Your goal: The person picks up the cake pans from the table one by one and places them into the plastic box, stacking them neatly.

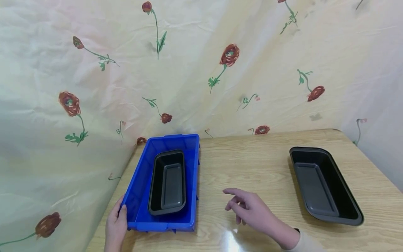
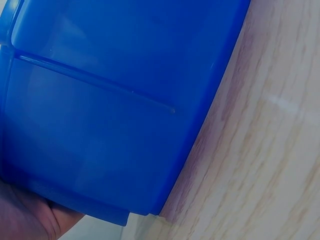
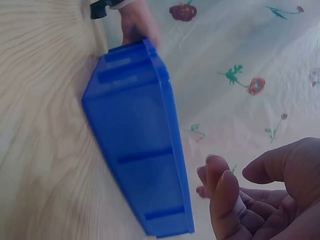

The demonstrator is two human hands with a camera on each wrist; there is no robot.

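Observation:
A blue plastic bin [image 1: 157, 226] stands on the left side of the table, and a dark loaf pan [image 1: 173, 187] lies inside it. With thumb over the rim, my left hand [image 1: 115, 225] grips the bin's near left corner; the left wrist view shows part of this hand [image 2: 32, 215] under the bin's edge. To the right of the bin, my right hand [image 1: 253, 211] hovers above the table, fingers loosely bent and holding nothing. The right wrist view also shows that hand [image 3: 265, 200] away from the bin's side wall [image 3: 140, 130].
A second dark loaf pan [image 1: 316, 189] rests at the right of the wooden table [image 1: 245, 161]. A flower-patterned cloth [image 1: 189, 77] hangs behind the table and along its left side.

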